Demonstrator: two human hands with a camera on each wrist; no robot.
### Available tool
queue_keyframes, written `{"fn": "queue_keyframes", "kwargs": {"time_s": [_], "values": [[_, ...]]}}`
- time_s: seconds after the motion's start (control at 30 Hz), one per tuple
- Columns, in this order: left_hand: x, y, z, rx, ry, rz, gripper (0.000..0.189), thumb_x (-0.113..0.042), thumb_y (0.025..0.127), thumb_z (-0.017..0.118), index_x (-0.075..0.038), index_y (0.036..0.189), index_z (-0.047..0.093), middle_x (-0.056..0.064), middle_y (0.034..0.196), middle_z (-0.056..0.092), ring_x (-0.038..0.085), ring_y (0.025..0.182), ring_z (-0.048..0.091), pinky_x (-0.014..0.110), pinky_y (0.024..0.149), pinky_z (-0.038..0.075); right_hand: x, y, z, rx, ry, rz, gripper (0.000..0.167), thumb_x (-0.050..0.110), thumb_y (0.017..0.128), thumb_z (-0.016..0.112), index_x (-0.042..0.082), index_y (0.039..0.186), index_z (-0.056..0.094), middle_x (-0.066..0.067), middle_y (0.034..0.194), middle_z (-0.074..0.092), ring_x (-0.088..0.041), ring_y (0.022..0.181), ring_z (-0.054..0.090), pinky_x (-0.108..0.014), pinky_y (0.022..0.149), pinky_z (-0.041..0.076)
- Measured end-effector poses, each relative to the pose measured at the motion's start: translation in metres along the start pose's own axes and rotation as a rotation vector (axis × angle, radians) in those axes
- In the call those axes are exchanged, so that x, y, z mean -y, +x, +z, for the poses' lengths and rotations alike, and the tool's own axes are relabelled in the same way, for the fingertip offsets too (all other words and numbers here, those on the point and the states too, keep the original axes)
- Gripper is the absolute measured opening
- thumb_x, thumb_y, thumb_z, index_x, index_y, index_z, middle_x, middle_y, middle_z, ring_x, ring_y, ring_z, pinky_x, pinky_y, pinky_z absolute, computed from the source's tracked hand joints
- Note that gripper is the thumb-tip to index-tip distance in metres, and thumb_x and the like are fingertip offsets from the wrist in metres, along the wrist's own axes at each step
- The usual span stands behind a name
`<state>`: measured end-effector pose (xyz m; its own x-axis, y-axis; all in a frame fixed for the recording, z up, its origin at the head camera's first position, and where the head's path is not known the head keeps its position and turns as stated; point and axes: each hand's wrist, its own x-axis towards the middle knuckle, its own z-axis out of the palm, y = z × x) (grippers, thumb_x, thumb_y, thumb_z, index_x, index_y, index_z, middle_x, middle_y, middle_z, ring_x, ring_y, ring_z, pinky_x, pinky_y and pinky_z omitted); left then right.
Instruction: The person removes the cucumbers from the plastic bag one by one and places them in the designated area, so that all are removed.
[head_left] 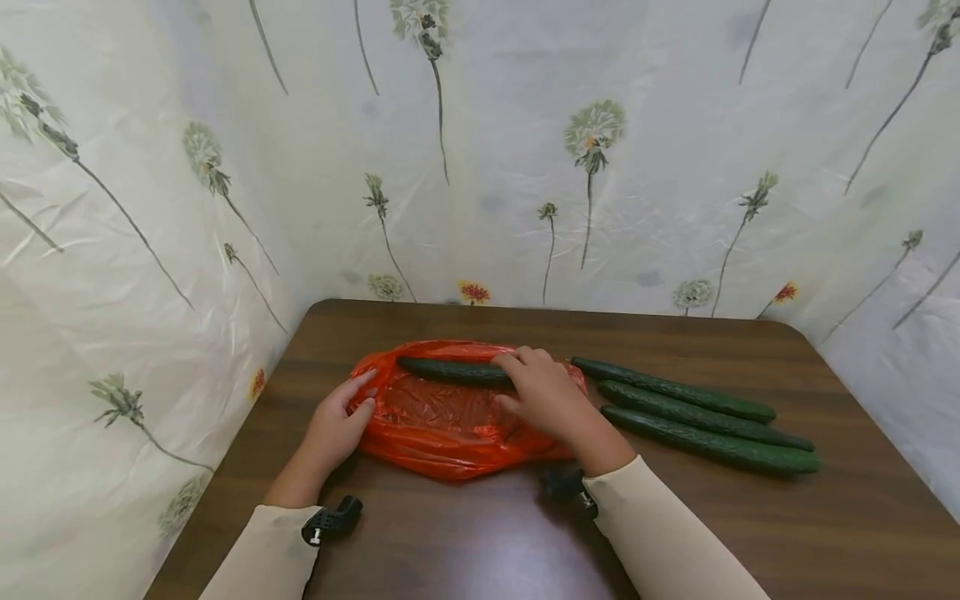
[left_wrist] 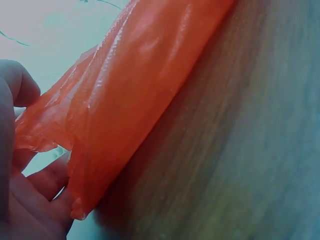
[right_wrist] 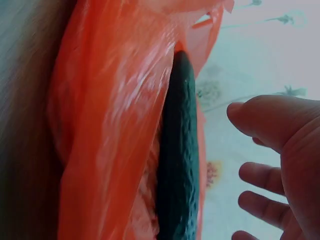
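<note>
A red plastic bag [head_left: 450, 454] lies spread on the table with its mouth facing up, and one cucumber [head_left: 442, 370] rests inside along its far side. My left hand [head_left: 339, 423] holds the bag's left edge. In the left wrist view, the thin red film runs between the thumb [left_wrist: 22, 82] and the fingers [left_wrist: 47, 180]. Over the bag's right part is my right hand [head_left: 543, 392], covering the cucumber's right end in the head view. The right wrist view shows its fingers [right_wrist: 262, 177] parted and apart from the cucumber [right_wrist: 178, 150], with nothing in them.
Three more cucumbers [head_left: 701, 421] lie side by side on the brown wooden table [head_left: 450, 542], right of the bag. Behind and left of the table hangs a pale sheet [head_left: 495, 167] printed with dandelions. Dark camera mounts [head_left: 333, 521] sit at both wrists.
</note>
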<state>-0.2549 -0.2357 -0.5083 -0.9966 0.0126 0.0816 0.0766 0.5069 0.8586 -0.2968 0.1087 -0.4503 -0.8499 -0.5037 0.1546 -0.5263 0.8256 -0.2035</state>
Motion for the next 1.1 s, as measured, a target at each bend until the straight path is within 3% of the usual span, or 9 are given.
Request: {"fn": "queue_keyframes", "kwargs": {"time_s": [0.23,0.53,0.8,1.1], "values": [[-0.001,0.001,0.0,0.001,0.011,0.006,0.05,-0.021,0.106,0.057,-0.02,0.156,0.051,0.013,0.159,0.049,0.033,0.146,0.048,0.057,0.122,0.035,0.011,0.012,-0.001,0.004,0.001,0.001,0.062,0.038,0.095,0.078,0.019,0.149,0.056,-0.011,0.14,0.059,-0.036,0.129,0.053,-0.06,0.104,0.049],[-0.002,0.0,-0.001,0.005,0.041,-0.011,0.05,-0.022,0.107,0.055,-0.022,0.157,0.05,0.013,0.166,0.04,0.035,0.155,0.034,0.059,0.124,0.03,0.019,0.024,0.011,0.083,0.068,0.026,0.065,0.038,0.097,0.075,0.021,0.154,0.049,-0.011,0.147,0.053,-0.038,0.139,0.043,-0.059,0.115,0.042],[-0.002,0.0,0.0,0.001,0.022,0.002,0.05,-0.021,0.107,0.056,-0.02,0.156,0.051,0.014,0.163,0.044,0.034,0.152,0.04,0.057,0.124,0.032,0.024,0.033,0.016,0.064,0.097,0.004,0.069,0.038,0.097,0.076,0.02,0.157,0.047,-0.011,0.151,0.05,-0.038,0.142,0.043,-0.059,0.118,0.039],[-0.002,0.0,-0.001,0.009,0.025,-0.008,0.05,-0.022,0.107,0.056,-0.021,0.156,0.051,0.013,0.164,0.043,0.035,0.154,0.037,0.058,0.123,0.032,0.03,0.041,0.018,0.084,0.133,0.024,0.07,0.039,0.097,0.075,0.021,0.158,0.045,-0.011,0.153,0.048,-0.035,0.142,0.043,-0.054,0.118,0.041]]}}
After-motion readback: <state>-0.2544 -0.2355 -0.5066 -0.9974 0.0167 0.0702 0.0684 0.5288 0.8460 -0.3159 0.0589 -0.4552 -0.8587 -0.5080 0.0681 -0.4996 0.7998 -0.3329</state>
